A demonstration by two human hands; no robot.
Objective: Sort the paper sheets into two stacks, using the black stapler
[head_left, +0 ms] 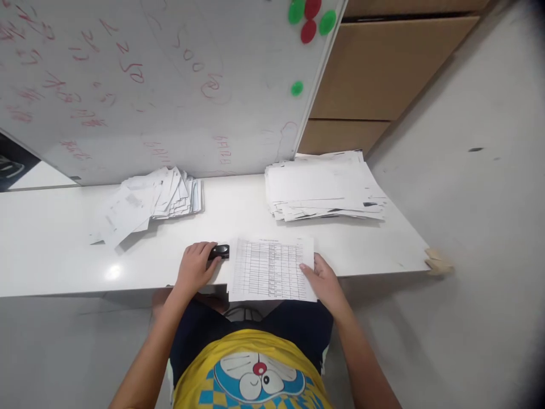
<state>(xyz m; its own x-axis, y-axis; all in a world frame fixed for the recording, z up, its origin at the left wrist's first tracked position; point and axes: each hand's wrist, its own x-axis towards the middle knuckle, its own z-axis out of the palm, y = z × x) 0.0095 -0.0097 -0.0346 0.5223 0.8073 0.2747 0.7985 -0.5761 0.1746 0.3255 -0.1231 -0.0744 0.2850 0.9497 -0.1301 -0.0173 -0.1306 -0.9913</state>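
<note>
My left hand [198,266] is closed around a black stapler [220,251] that lies on the white table near its front edge. The stapler's front end meets the left edge of a printed sheet with a table of rows [272,270]; whether the paper is between its jaws I cannot make out. My right hand [323,278] pinches that sheet at its right edge, thumb on top and fingers underneath. The sheet's lower part reaches past the table's front edge. Whether it is one sheet or more is unclear.
At the back left of the table [238,207] sits a fanned pile of papers [170,196]. A larger paper stack [319,184] is at the back right. Behind them leans a whiteboard [170,85] with magnets, beside cardboard boxes [374,62]. A wall [477,187] bounds the right side.
</note>
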